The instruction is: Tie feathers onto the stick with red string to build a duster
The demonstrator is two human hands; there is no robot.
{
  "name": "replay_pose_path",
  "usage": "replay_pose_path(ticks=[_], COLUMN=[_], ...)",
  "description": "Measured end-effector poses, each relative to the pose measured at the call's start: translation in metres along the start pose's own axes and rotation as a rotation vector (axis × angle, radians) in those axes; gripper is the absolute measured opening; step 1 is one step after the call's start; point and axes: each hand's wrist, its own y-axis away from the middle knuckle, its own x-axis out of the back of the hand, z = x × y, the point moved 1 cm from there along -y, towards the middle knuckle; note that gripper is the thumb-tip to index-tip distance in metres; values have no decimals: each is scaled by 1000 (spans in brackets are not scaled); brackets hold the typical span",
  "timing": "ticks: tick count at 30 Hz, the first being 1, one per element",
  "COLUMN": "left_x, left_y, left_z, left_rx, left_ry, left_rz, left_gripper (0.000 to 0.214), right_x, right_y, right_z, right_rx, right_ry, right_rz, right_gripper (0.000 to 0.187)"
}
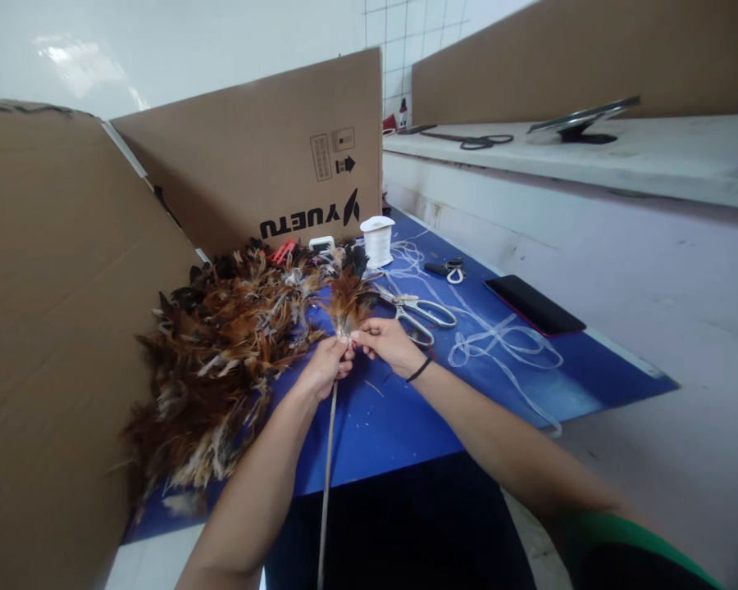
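Note:
A small bunch of brown feathers [348, 299] stands upright above the blue tabletop, its base pinched between both hands. My left hand [330, 360] is closed round the base and round a thin stick [328, 459] that runs down past the table edge. My right hand [384, 340], with a dark band at the wrist, is closed with thumb and finger at the feather base; a bit of white shows between the fingertips. Just beyond the right hand lie metal scissors [418, 311]. A large heap of brown and black feathers [221, 344] covers the left of the table.
A white ribbon spool [378, 243] stands at the back, with loose white ribbon [498, 336] trailing across the right side. A phone [534, 305] and small black snips [446, 269] lie there too. Cardboard panels [258, 156] wall in the back and left. Black scissors [476, 141] lie on a ledge.

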Motion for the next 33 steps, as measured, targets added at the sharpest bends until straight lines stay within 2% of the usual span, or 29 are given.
replay_pose_path(ticks=[13,22,27,30,33], left_x=[-2,-6,-7,-8,-9], left_y=[0,2,3,5,7], left_z=[-5,-4,-3,-2,-4], left_rx=[-18,5,18,-15,-108], left_ry=[-73,-144,-156,-234,-349], left_rz=[67,87,87,120,169], left_gripper=[36,31,27,24,25], right_x=[-6,-5,-3,-1,3], right_y=[0,3,5,6,6], right_z=[18,17,15,12,11], right_rx=[149,21,25,32,14], right_ry=[24,-142,-147,-157,-180], right_rz=[86,1,-10,-46,-107], right_gripper=[32,35,33,31,30])
